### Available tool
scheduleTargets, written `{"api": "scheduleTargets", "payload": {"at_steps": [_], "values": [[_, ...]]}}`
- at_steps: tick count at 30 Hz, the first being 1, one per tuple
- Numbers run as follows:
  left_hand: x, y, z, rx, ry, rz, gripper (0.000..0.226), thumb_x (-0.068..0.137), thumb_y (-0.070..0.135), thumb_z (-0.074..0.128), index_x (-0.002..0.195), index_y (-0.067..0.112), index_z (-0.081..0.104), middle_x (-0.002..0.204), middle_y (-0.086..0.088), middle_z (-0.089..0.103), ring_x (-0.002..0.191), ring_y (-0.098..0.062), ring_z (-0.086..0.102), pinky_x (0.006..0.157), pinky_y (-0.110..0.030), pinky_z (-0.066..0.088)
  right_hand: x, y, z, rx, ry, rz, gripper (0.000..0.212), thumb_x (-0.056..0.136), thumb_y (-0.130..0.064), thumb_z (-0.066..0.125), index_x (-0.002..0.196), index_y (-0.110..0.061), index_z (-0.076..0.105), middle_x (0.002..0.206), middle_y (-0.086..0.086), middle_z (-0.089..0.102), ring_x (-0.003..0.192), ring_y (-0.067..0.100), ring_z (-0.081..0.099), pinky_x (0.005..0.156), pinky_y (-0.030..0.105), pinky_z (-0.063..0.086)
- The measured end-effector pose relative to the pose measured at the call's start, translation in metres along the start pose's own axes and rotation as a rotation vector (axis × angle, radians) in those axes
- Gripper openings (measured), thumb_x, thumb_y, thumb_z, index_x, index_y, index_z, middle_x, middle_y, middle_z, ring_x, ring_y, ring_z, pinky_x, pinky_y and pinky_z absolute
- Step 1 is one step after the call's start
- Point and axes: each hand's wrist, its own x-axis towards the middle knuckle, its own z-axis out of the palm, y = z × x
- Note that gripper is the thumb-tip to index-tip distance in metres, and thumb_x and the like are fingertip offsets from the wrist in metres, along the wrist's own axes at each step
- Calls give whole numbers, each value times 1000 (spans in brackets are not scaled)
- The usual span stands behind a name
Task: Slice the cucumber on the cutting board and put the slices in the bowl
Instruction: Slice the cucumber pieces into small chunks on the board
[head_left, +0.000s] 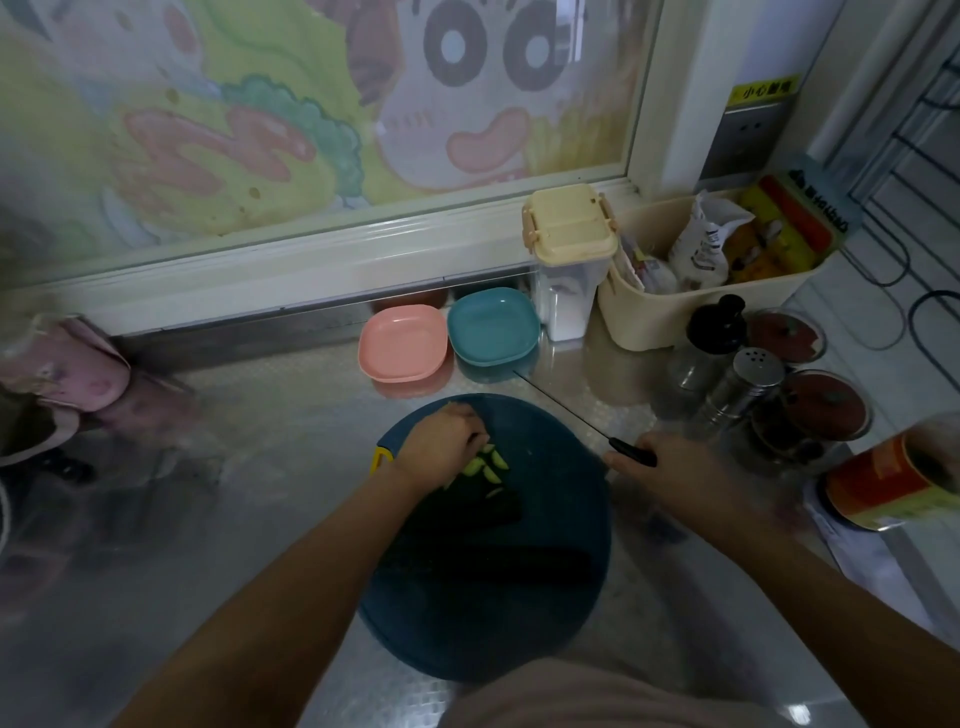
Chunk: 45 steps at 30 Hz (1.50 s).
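steel counter (270, 415) bears cutting board (467, 623), two bowls (402, 343).

Cutting board (467, 613) on worktop (249, 467); cucumber slices (488, 465) on board; two bowls (404, 343) behind board, side by side; knife (597, 428) right of slices.

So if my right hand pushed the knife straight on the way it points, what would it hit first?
Probably the blue bowl: the knife in the right hand aims its tip at that bowl's near rim, though depth is unclear.

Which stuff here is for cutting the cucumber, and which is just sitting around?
For the job: cutting board, cucumber, slices, knife, pink bowl, blue bowl.

Just lying about: shaker, beige basket, orange can.
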Motion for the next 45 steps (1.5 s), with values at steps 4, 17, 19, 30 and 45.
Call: {"api": "scheduleTargets", "payload": {"at_steps": [4, 17, 19, 30, 45], "values": [[-15, 3, 1, -9, 115, 12, 28, 96, 22, 50, 114, 9, 68, 132, -7, 53, 124, -20, 44, 103, -26, 31, -3, -1, 5, 25, -18, -22, 38, 87, -47, 57, 64, -18, 51, 56, -3, 50, 51, 7, 48, 45, 18, 27], [-42, 21, 16, -119, 76, 14, 34, 77, 30, 75, 104, 12, 66, 131, -10, 46, 128, -22, 35, 101, -18, 19, -16, 2, 23, 20, -17, -87, 44, 88, -50, 53, 66, -12, 54, 54, -2, 46, 49, 10, 44, 46, 23, 25], [-44, 22, 19, -117, 66, 4, 30, 77, 25, 75, 102, 11, 67, 129, -12, 47, 126, -25, 37, 101, -19, 21, -17, 2, 24, 16, -11, -93, 45, 88, -50, 53, 67, -11, 55, 54, -2, 47, 49, 10, 45, 46, 23, 26], [-66, 27, 6, -48, 260, 12, 25, 80, 20, 72, 101, 11, 63, 110, -8, 57, 105, -24, 51, 86, -33, 45, -23, 8, 28, 70, -39, -95, 45, 90, -48, 52, 61, -13, 47, 54, -2, 44, 48, 10, 42, 47, 21, 27], [-64, 68, 40, -70, 68, -142, 41, 91, 32, 57, 129, 19, 51, 120, -5, 55, 107, -22, 53, 86, -33, 44, -25, 8, 44, 100, -37, -49, 44, 94, -46, 44, 64, -14, 46, 57, 0, 47, 53, 13, 46, 48, 27, 26]]}}
